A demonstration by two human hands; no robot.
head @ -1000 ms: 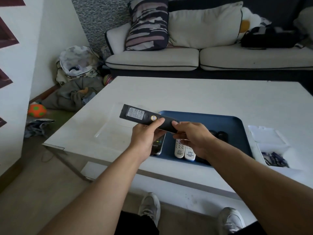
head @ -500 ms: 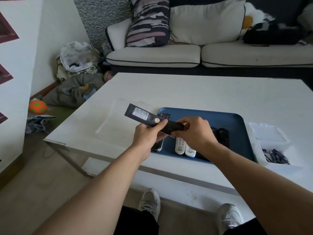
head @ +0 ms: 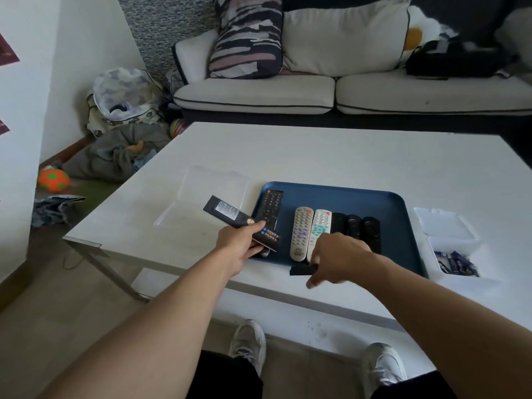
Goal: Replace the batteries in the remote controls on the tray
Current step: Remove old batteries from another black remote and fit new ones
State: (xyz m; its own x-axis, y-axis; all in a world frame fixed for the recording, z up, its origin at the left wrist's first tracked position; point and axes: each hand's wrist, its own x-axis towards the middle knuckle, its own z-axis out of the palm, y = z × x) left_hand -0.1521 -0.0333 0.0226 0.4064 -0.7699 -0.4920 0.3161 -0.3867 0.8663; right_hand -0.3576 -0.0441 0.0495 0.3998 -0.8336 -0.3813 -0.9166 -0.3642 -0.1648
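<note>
In the head view, the left hand (head: 244,240) is gripping a black remote (head: 240,223) at centre frame, fingers curled round its lower end. The remote is lying back-side up and tilted, its label end pointing toward the upper left. Its battery bay is lying open, and the batteries (head: 270,236) inside are showing blue and orange just beside the fingertips.

The right hand (head: 339,260) is hovering low over the near edge of the blue tray (head: 374,200), right of centre, and is pinching a small black battery cover (head: 302,269) at the tray's front rim. Whether the cover is touching the worktop (head: 316,151) I cannot tell.

On the tray, a black remote with buttons up (head: 270,205) is lying at the left, partly behind the held one. Next to it a grey remote (head: 300,233) and a white remote (head: 319,226) are lying side by side, and three small black remotes (head: 355,227) are sitting in a row to their right.

At the right edge of the frame a white open box (head: 449,243) is standing on the worktop just beside the tray, with spare batteries (head: 456,262) lying in its near compartment. A clear plastic sheet (head: 213,188) is lying left of the tray.

A sofa (head: 288,93) is filling the upper part of the frame, and an orange ball (head: 53,181) is resting on the floor at the left.
</note>
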